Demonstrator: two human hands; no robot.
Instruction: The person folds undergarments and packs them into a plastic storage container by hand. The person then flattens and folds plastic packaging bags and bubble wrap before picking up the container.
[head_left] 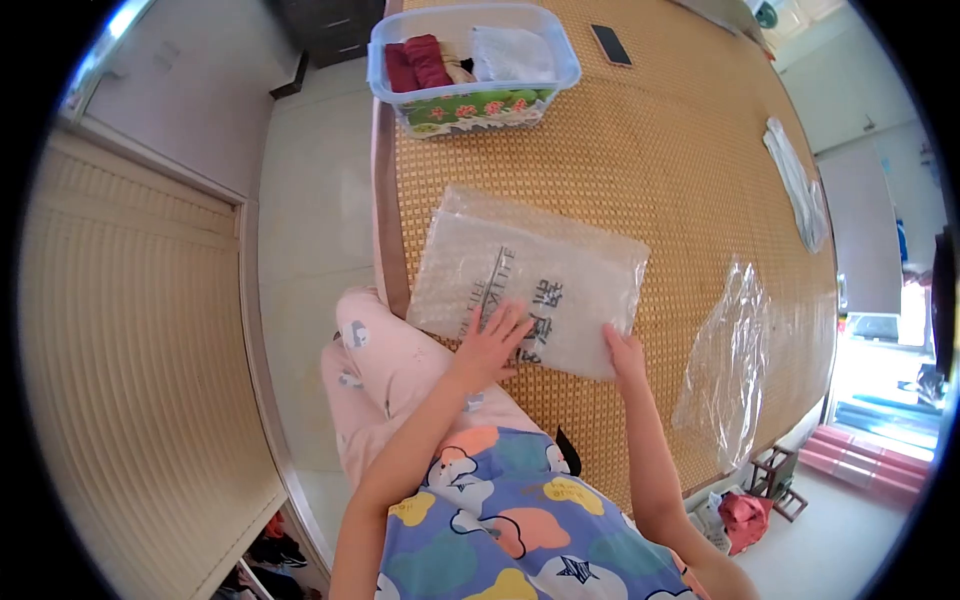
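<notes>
A translucent plastic bag (590, 265) with dark printed lettering lies flat on the woven mat (600, 150) in front of me. My left hand (488, 348) rests on its near part, fingers spread over the print. At the bag's right edge, my right hand (625, 358) pinches the near corner between thumb and fingers. To the right, a crumpled clear plastic sheet (728, 360) lies on the mat, apart from both hands.
A clear plastic bin (470, 110) with folded dark red and white cloths stands at the mat's far left. Beyond are a phone (611, 45) and a folded white cloth (797, 185). A small wooden stool (778, 485) stands on the floor at right.
</notes>
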